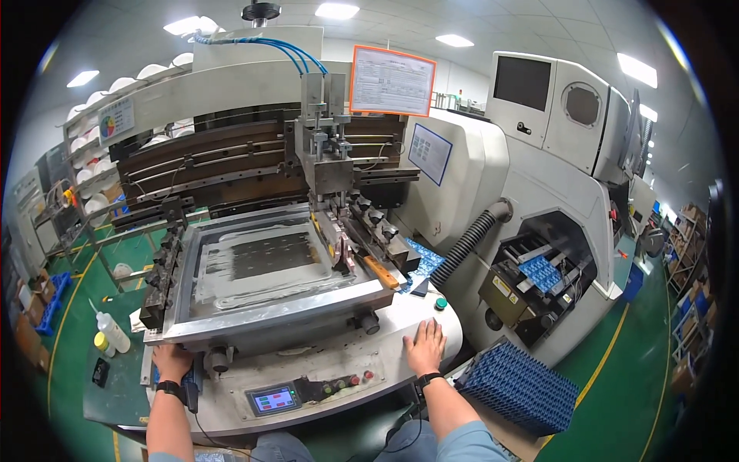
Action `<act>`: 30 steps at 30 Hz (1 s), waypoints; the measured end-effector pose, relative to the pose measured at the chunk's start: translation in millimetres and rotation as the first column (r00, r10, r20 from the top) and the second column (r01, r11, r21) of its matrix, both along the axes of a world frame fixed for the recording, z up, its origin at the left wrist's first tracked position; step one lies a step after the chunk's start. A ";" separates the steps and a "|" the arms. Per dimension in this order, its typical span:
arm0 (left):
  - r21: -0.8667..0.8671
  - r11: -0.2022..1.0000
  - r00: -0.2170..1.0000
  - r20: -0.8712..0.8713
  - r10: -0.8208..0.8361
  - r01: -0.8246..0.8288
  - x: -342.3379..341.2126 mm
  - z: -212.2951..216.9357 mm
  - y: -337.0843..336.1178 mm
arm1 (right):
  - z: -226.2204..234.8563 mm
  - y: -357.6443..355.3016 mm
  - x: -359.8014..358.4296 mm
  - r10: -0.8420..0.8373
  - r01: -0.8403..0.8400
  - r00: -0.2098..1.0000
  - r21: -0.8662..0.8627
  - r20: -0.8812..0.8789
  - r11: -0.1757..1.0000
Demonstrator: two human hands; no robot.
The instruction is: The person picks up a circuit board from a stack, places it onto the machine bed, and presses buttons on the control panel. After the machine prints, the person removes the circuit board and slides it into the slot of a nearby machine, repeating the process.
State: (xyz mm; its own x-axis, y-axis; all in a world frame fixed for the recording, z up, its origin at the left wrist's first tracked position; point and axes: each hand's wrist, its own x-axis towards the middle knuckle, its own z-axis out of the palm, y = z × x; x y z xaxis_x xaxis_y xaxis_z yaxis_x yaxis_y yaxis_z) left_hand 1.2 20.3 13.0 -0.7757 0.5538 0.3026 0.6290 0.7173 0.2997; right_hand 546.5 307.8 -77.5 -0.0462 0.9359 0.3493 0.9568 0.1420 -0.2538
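Note:
My right hand (425, 346) lies flat with fingers spread on the white front housing of a printing machine, just below a green button (440, 304). My left hand (172, 362) reaches under the near left corner of the metal screen frame (269, 314). Its fingers are mostly hidden there, and a bit of something blue shows beside it. Inside the frame, grey paste (231, 296) is smeared around a darker rectangle. A spatula with an orange-brown handle (380, 272) rests beside the print head (327, 169). Both wrists wear black bands with thin cords.
A stack of blue patterned panels (519, 389) stands right of my right forearm. A lit touch screen (274, 400) sits between my arms. Bottles (114, 331) stand at the left. Further right, a black ribbed hose (466, 246) and a conveyor carrying a blue panel (541, 272) adjoin another machine.

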 end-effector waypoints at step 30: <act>-0.011 1.000 0.999 -0.035 0.008 -0.009 0.3 -4.9 0.2 | -146.5 -180.6 60.5 0.290 -0.055 0.935 -0.726 0.203 0.685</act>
